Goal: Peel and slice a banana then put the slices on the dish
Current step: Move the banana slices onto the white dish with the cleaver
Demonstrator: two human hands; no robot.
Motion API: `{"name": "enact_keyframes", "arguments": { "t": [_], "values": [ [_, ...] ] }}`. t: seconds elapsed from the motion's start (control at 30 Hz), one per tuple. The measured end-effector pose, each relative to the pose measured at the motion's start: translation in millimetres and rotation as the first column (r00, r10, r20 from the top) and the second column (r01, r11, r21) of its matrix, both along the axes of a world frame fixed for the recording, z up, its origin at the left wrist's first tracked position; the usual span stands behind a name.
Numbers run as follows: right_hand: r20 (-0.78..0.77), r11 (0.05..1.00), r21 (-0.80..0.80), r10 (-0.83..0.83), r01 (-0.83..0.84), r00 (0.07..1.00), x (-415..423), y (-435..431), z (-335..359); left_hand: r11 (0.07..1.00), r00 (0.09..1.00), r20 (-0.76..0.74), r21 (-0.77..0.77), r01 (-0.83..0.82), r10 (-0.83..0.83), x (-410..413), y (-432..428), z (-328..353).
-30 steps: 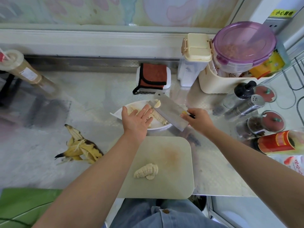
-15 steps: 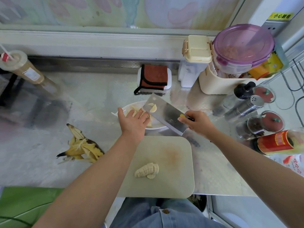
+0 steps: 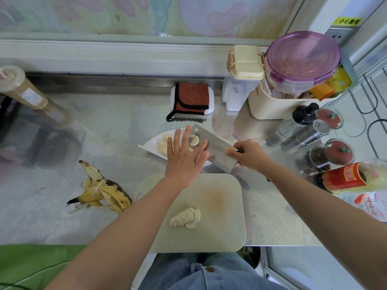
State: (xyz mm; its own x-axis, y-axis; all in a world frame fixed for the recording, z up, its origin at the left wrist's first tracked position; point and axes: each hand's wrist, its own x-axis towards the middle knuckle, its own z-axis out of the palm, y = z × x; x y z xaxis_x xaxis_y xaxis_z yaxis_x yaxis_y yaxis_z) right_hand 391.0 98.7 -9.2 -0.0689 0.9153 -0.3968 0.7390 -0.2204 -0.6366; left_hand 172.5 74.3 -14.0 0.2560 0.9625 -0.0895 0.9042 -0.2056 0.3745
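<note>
Over the dish (image 3: 149, 146), left fingers (image 3: 177, 141) are hovering spread beside a slice (image 3: 194, 140) stuck to the cleaver (image 3: 215, 147).

Beneath the left hand (image 3: 184, 162), whose fingers are lying straight and apart and holding nothing, the dish is carrying a heap of slices (image 3: 162, 145). I cannot tell whether a fingertip is touching the blade. Just right of those fingers the cleaver is hanging tilted over the dish with the one slice clinging to its flat. The right hand (image 3: 250, 155) is gripping the handle, its fingers curled round it. Well back from the left fingers, toward the person, a cluster (image 3: 185, 218) of cut banana is sitting on the board (image 3: 219, 206). The peel (image 3: 102, 191) is lying on the counter (image 3: 104, 126), off to the left. The slices are likely soft, light, moist and sticky, and easily bruised. Sliding them off with a flat fingertip, or lifting the cluster on the blade's flat, looks wiser than pinching.
</note>
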Motion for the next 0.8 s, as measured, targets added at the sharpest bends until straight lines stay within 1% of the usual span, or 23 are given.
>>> {"name": "enact_keyframes", "arguments": {
  "t": [0.03, 0.13, 0.23, 0.33, 0.43, 0.5, 0.53, 0.6, 0.63, 0.7, 0.73, 0.8],
  "values": [
    [0.001, 1.0, -0.003, -0.006, 0.006, 1.0, 0.2, -0.8, 0.1, 1.0, 0.999, -0.044, 0.0, -0.003, 0.003, 0.6, 1.6, -2.6],
    [-0.009, 1.0, -0.01, -0.019, 0.019, 1.0, 3.2, -2.5, -0.9, 0.996, 0.99, -0.135, -0.068, -0.049, 0.04, -1.3, 4.9, -7.0],
    [-0.037, 0.999, -0.022, -0.026, 0.026, 0.999, 7.7, -3.4, -1.1, 0.991, 0.99, -0.116, -0.104, -0.088, 0.076, -5.3, 7.7, -8.6],
    [-0.044, 0.998, -0.044, -0.04, 0.038, 0.998, 11.8, -6.1, -0.4, 0.978, 0.983, -0.128, -0.148, -0.148, 0.13, -10.3, 11.4, -14.0],
    [-0.056, 0.997, -0.035, -0.066, 0.064, 0.996, 16.3, -9.1, -1.3, 0.966, 0.976, -0.084, -0.149, -0.213, 0.202, -17.4, 12.0, -15.2],
    [-0.059, 0.995, -0.023, -0.096, 0.095, 0.994, 19.2, -10.5, -3.2, 0.961, 0.971, 0.018, -0.149, -0.232, 0.238, -15.9, 10.7, -10.2],
    [-0.06, 0.994, -0.017, -0.108, 0.107, 0.992, 20.2, -11.2, -4.0, 0.948, 0.947, 0.127, -0.165, -0.272, 0.294, -13.5, 10.6, -6.1],
    [-0.074, 0.992, -0.008, -0.128, 0.128, 0.989, 20.2, -12.5, -5.0, 0.899, 0.827, 0.352, -0.195, -0.392, 0.438, -9.2, 10.9, 1.4],
    [-0.09, 0.991, -0.008, -0.137, 0.137, 0.986, 19.4, -13.0, -4.9, 0.88, 0.783, 0.402, -0.188, -0.437, 0.475, -9.7, 12.6, 1.9],
    [-0.14, 0.989, -0.022, -0.145, 0.143, 0.979, 16.3, -13.8, -3.5, 0.859, 0.765, 0.393, -0.183, -0.479, 0.51, -11.7, 15.4, 1.6],
    [-0.164, 0.99, -0.033, -0.141, 0.138, 0.976, 14.3, -14.3, -2.3, 0.841, 0.748, 0.386, -0.213, -0.497, 0.54, -12.7, 17.3, 1.9],
    [-0.204, 0.991, -0.058, -0.126, 0.117, 0.971, 11.4, -15.2, -0.5, 0.766, 0.652, 0.402, -0.357, -0.534, 0.642, -12.2, 21.3, 6.9]
  ]
}}
